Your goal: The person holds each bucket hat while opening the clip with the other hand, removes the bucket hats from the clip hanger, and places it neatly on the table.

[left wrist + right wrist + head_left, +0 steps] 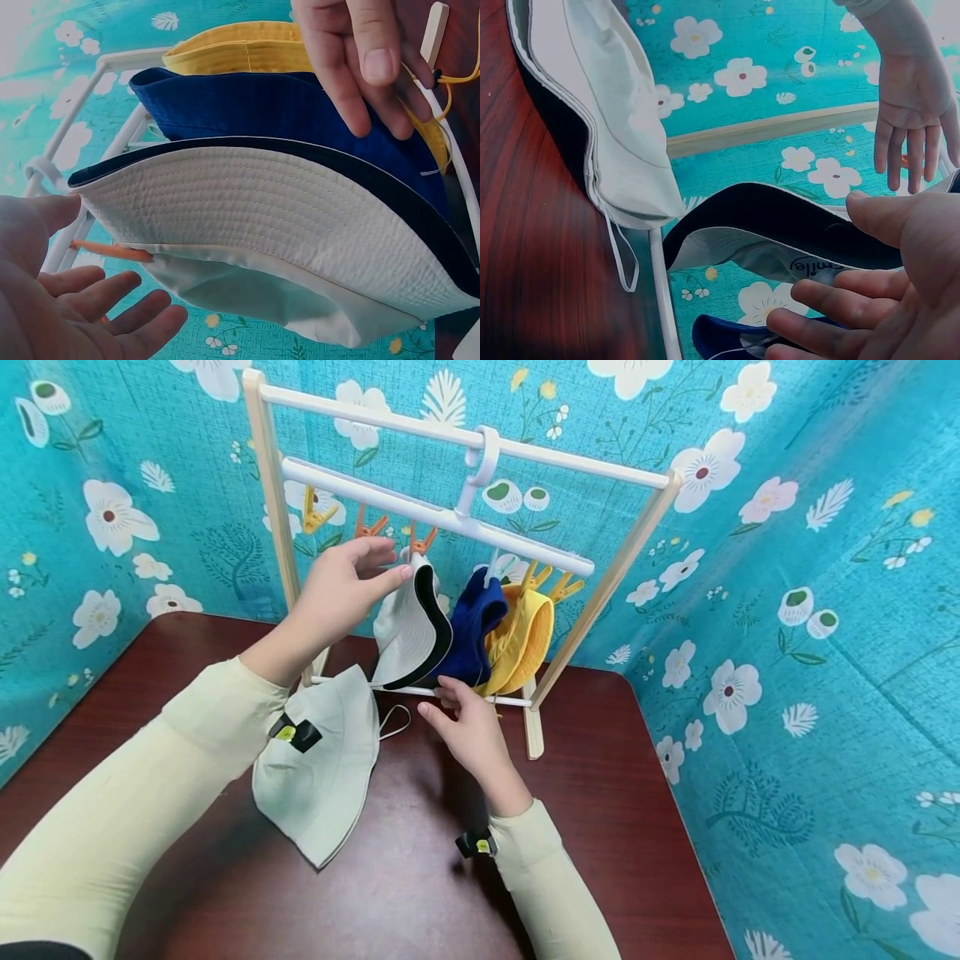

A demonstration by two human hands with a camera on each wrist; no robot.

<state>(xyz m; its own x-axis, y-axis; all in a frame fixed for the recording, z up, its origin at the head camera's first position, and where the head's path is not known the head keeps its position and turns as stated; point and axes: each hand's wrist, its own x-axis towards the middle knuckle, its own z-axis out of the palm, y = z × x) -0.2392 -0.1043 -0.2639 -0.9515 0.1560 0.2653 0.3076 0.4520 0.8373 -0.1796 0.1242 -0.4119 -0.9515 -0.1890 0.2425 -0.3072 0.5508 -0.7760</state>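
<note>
A white bucket hat (408, 631) with a black underside hangs from an orange clothespin (422, 538) on the white hanger bar (435, 514). Beside its upper end is my left hand (341, 585), fingers loosely spread, thumb close to the brim; whether it touches is unclear. My right hand (476, 731) hovers below the hats' lower edges, fingers apart and relaxed, holding nothing. Behind the white hat hang a blue hat (225, 105) and a yellow hat (525, 639). Another pale hat (318, 768), with a thin cord loop, sits at the rack's left, under my left forearm.
The wooden-legged rack (600, 585) stands at the back of the dark red table (600, 835). A loose orange clothespin (370, 524) and a yellow clothespin (317, 512) hang at the bar's left. A flowered blue cloth (810, 635) encloses the table's back and sides.
</note>
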